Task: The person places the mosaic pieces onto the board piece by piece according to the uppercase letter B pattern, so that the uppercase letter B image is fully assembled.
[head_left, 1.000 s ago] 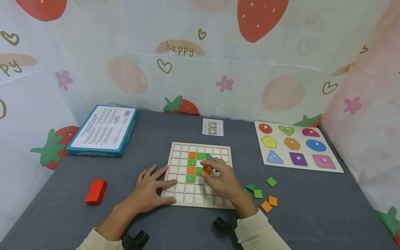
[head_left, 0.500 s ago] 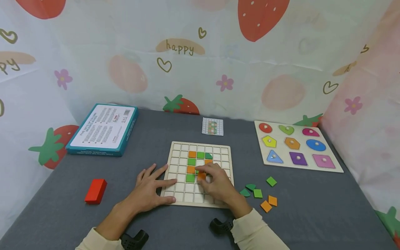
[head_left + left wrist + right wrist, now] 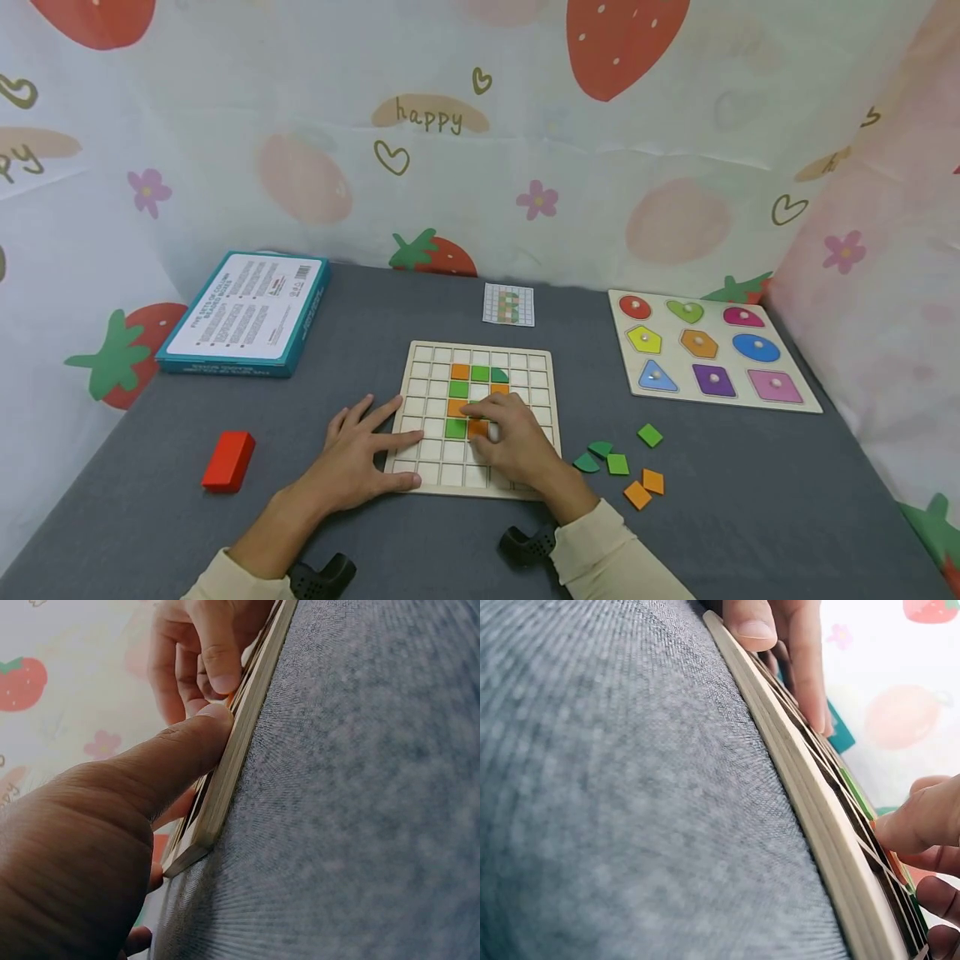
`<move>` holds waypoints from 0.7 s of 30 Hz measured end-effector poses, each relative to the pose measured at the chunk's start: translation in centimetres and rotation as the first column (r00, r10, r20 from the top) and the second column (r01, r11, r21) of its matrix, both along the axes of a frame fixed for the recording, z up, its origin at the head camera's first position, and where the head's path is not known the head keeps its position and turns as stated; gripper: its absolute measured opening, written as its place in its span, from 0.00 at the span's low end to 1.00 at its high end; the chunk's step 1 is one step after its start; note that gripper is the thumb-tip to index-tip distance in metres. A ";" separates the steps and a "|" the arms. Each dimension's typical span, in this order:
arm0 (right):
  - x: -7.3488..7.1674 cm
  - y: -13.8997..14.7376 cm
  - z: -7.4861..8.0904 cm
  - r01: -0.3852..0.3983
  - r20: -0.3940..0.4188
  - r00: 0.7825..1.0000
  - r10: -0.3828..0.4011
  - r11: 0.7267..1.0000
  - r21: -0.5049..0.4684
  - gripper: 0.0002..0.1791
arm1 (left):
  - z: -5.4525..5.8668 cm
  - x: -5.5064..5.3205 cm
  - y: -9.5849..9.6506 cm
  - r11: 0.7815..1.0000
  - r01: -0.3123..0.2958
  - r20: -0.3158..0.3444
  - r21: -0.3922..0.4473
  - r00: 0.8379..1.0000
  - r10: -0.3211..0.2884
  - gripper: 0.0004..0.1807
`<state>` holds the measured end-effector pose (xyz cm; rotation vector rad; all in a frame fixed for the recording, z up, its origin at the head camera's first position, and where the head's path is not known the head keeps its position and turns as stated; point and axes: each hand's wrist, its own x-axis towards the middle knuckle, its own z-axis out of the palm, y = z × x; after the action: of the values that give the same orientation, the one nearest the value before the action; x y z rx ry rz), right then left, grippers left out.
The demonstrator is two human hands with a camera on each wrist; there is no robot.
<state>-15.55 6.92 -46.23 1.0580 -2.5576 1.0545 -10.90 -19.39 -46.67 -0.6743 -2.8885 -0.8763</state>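
In the head view a wooden grid board point(image 3: 452, 475) lies flat with green and orange tiles in its upper middle cells. My right hand point(image 3: 521, 442) is over the board, pinching an orange square tile point(image 3: 477, 428) between thumb and fingers, low at a cell beside a green square tile point(image 3: 456, 428). Its thumb point(image 3: 911, 825) meets the orange edge in the right wrist view. Spread across the board's left edge is my left hand point(image 3: 360, 467), fingers straight, with the thumb point(image 3: 187, 742) pressing on the near rim in the left wrist view.
Loose green tiles point(image 3: 618, 464) and orange tiles point(image 3: 637, 495) lie right of the board. A pattern card point(image 3: 508, 305) sits behind it. A shape puzzle board point(image 3: 671, 354) is at right; a teal box point(image 3: 243, 312) and red block point(image 3: 228, 461) are at left.
My right hand has moved left and nearer with the orange tile, lowering it to a cell. Another orange tile now shows uncovered in the board. My left hand has stayed put.
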 end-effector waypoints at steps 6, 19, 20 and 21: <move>0.2 0.1 0.2 0.014 -0.010 1.000 -0.014 1.000 0.007 0.19 | -0.1 -0.1 0.0 1.000 -0.007 0.006 -0.001 1.000 0.007 0.34; 0.5 0.7 1.3 0.071 -0.018 0.997 -0.071 0.997 0.012 0.18 | -0.1 0.0 0.0 1.000 -0.006 0.003 0.005 1.000 0.006 0.34; 0.6 0.9 1.7 0.078 -0.022 0.997 -0.078 0.997 0.002 0.18 | -0.1 0.0 0.0 1.000 -0.006 0.007 0.007 1.000 0.006 0.34; 0.7 1.2 2.1 0.081 -0.025 0.996 -0.081 0.997 -0.005 0.18 | 0.0 0.0 0.0 1.000 -0.004 0.008 0.009 1.000 0.004 0.34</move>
<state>-14.84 8.10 -44.14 0.9517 -2.5537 1.0193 -10.94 -19.40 -46.71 -0.6649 -2.8906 -0.8929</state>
